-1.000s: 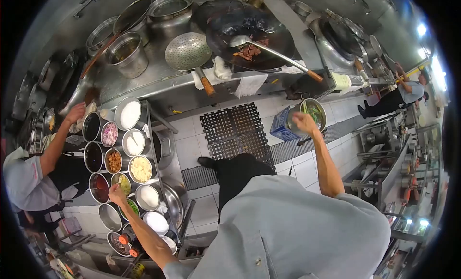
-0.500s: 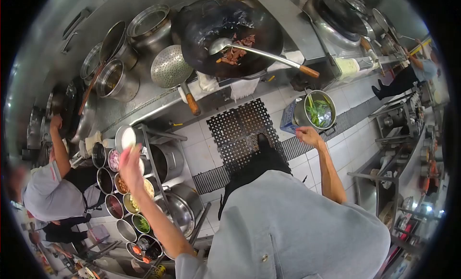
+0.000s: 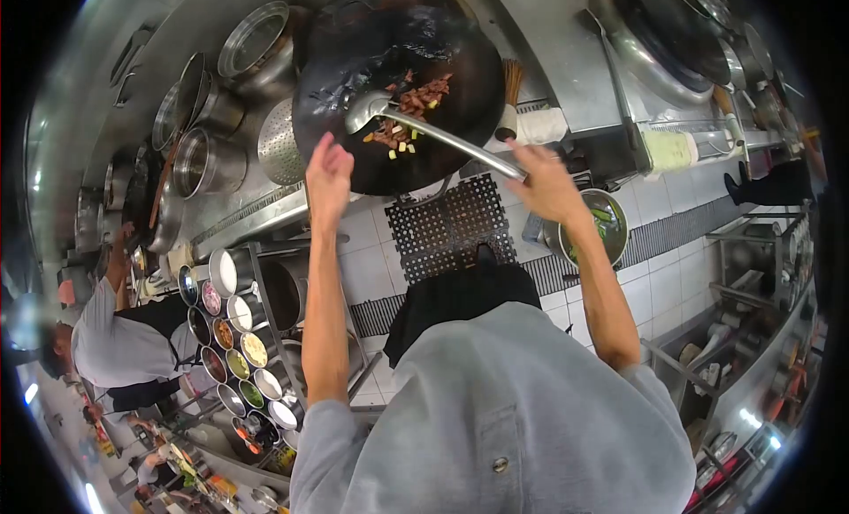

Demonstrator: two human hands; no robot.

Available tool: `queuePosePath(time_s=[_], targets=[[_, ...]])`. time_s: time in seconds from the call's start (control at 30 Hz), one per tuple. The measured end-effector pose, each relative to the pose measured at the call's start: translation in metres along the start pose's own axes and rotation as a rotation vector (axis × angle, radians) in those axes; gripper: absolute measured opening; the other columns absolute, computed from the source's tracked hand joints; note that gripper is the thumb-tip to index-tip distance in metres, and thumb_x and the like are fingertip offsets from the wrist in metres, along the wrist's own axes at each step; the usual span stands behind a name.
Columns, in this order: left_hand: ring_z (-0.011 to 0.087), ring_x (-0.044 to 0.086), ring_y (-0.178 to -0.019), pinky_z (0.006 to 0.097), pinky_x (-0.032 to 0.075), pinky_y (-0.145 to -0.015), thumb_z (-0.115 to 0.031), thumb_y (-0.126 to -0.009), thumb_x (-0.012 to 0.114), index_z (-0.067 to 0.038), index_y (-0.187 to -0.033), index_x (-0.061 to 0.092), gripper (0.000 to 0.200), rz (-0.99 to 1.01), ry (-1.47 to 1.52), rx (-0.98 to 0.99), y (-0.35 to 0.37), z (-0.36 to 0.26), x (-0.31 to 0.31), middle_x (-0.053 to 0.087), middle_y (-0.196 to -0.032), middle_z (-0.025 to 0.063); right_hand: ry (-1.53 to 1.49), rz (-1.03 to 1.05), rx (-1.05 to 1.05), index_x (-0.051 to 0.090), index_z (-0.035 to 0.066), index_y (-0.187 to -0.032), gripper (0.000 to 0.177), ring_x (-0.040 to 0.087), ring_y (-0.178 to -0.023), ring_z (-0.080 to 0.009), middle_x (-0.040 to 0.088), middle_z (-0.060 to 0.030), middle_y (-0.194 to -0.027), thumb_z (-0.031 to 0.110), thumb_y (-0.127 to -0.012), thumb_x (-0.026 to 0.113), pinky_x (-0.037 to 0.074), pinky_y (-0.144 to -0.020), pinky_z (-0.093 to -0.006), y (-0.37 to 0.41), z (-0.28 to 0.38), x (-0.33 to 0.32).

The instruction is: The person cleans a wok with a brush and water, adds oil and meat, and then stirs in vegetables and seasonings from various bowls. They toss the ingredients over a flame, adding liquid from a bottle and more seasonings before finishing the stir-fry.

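Observation:
My right hand (image 3: 546, 185) is at the handle end of a metal ladle (image 3: 447, 141), covering its wooden grip, with fingers around it. The ladle's bowl rests in a large black wok (image 3: 345, 58), beside browned meat pieces (image 3: 426, 96). Several pale yellow chunks (image 3: 401, 148) lie at the near side of the meat. At the wok's near left rim my left hand (image 3: 330, 173) is raised, empty, its fingers loosely bent and apart. Under my right forearm stands a metal pot (image 3: 624, 240) holding green vegetables.
A perforated strainer (image 3: 279, 147) lies left of the wok. Several ingredient containers (image 3: 255, 349) fill a rack at lower left. A bamboo brush (image 3: 511, 89) stands right of the wok. Another person (image 3: 124, 337) works at far left. A black mat (image 3: 451, 226) covers the floor ahead.
My left hand has moved from the ingredient containers to the wok's rim. My right hand has gone from beside the pot to the ladle's handle. Pale yellow chunks now lie among the meat.

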State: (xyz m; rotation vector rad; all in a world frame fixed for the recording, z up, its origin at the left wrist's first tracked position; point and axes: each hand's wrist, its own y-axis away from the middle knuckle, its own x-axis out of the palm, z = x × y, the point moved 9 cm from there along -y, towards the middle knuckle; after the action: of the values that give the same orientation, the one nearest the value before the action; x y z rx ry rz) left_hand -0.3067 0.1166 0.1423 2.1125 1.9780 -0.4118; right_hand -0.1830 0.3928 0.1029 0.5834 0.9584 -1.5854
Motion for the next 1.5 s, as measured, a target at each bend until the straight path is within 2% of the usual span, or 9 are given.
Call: queuePosePath(time_s=[0.1, 0.23, 0.43, 0.53, 0.6, 0.8, 0.93, 1.3, 1.5], targets=[[0.0167, 0.060, -0.094, 0.0306, 0.048, -0.083, -0.012, -0.085, 0.065, -0.001, -0.118, 0.057, 0.036, 0.162, -0.227, 0.110, 0.044, 0.010, 0.039, 0.064, -0.103, 0.0109, -0.109, 0.418, 0.298, 0.053, 0.000, -0.124, 0.048, 0.060, -0.099, -0.0358, 0.061, -0.0249, -0.110, 0.018, -0.081, 0.065, 0.046, -0.088, -0.0384, 0.002, -0.030, 0.065], [0.0286, 0.059, -0.077, 0.0377, 0.046, -0.076, -0.018, -0.076, 0.072, 0.001, -0.091, 0.063, 0.025, 0.179, -0.487, 0.340, 0.078, 0.001, 0.094, 0.063, -0.081, 0.0122, -0.517, 0.299, 0.280, 0.052, 0.000, -0.122, 0.042, 0.059, -0.096, -0.0419, 0.061, -0.0260, -0.105, 0.018, -0.085, 0.057, 0.047, -0.084, -0.0419, 0.015, -0.032, 0.077], [0.0254, 0.049, -0.061, 0.0377, 0.035, -0.064, -0.021, -0.072, 0.075, -0.009, -0.054, 0.047, 0.035, 0.070, -0.519, 0.466, 0.050, 0.001, 0.101, 0.052, -0.057, 0.0052, -0.644, 0.416, 0.637, 0.053, 0.001, -0.111, 0.031, 0.054, -0.068, -0.0208, 0.057, -0.0128, -0.076, 0.017, -0.085, 0.060, 0.046, -0.067, -0.0346, 0.059, -0.046, 0.089], [0.0261, 0.049, -0.061, 0.0385, 0.035, -0.064, -0.020, -0.072, 0.074, -0.008, -0.054, 0.047, 0.035, 0.079, -0.456, 0.489, 0.012, 0.008, 0.099, 0.052, -0.057, 0.0061, -0.537, 0.294, 0.516, 0.052, 0.002, -0.115, 0.034, 0.061, -0.073, -0.0306, 0.061, -0.0195, -0.080, 0.011, -0.082, 0.058, 0.047, -0.070, -0.0375, 0.030, -0.047, 0.080], [0.0281, 0.049, -0.060, 0.0398, 0.036, -0.064, -0.020, -0.072, 0.073, -0.008, -0.054, 0.047, 0.033, 0.061, -0.479, 0.525, -0.029, 0.003, 0.092, 0.053, -0.056, 0.0074, -0.476, 0.163, 0.408, 0.053, 0.001, -0.118, 0.035, 0.052, -0.067, -0.0174, 0.059, -0.0107, -0.078, 0.009, -0.085, 0.058, 0.045, -0.063, -0.0322, -0.007, -0.045, 0.062], [0.0284, 0.052, -0.063, 0.0398, 0.037, -0.066, -0.026, -0.074, 0.070, -0.007, -0.056, 0.050, 0.033, -0.020, -0.483, 0.614, -0.116, -0.038, 0.073, 0.056, -0.057, 0.0076, 0.145, 0.310, 0.310, 0.049, 0.006, -0.130, 0.046, 0.063, -0.077, -0.0428, 0.064, -0.0268, -0.082, 0.018, -0.087, 0.058, 0.050, -0.072, -0.0486, -0.088, -0.047, -0.025], [0.0305, 0.051, -0.060, 0.0406, 0.038, -0.065, -0.027, -0.075, 0.070, -0.007, -0.051, 0.049, 0.037, 0.020, -0.367, 0.548, -0.140, -0.040, 0.062, 0.051, -0.052, 0.0101, 0.480, 0.350, 0.272, 0.046, 0.012, -0.133, 0.047, 0.062, -0.072, -0.0438, 0.064, -0.0244, -0.077, 0.022, -0.088, 0.055, 0.049, -0.068, -0.0524, -0.136, -0.044, -0.025], [0.0290, 0.054, -0.058, 0.0377, 0.040, -0.067, -0.028, -0.071, 0.071, -0.004, -0.052, 0.060, 0.032, 0.087, -0.348, 0.533, -0.163, -0.020, 0.049, 0.057, -0.053, 0.0111, -0.050, -0.082, 0.393, 0.055, 0.002, -0.121, 0.038, 0.062, -0.091, -0.0434, 0.063, -0.0289, -0.095, 0.022, -0.089, 0.055, 0.049, -0.079, -0.0442, -0.233, -0.052, 0.091], [0.0280, 0.053, -0.056, 0.0378, 0.040, -0.066, -0.031, -0.069, 0.071, -0.003, -0.051, 0.060, 0.035, 0.100, -0.350, 0.490, -0.164, -0.018, 0.047, 0.057, -0.052, 0.0119, -0.290, 0.213, 0.406, 0.057, -0.002, -0.117, 0.035, 0.064, -0.089, -0.0362, 0.064, -0.0261, -0.092, 0.020, -0.090, 0.056, 0.047, -0.080, -0.0392, -0.212, -0.026, 0.117]])
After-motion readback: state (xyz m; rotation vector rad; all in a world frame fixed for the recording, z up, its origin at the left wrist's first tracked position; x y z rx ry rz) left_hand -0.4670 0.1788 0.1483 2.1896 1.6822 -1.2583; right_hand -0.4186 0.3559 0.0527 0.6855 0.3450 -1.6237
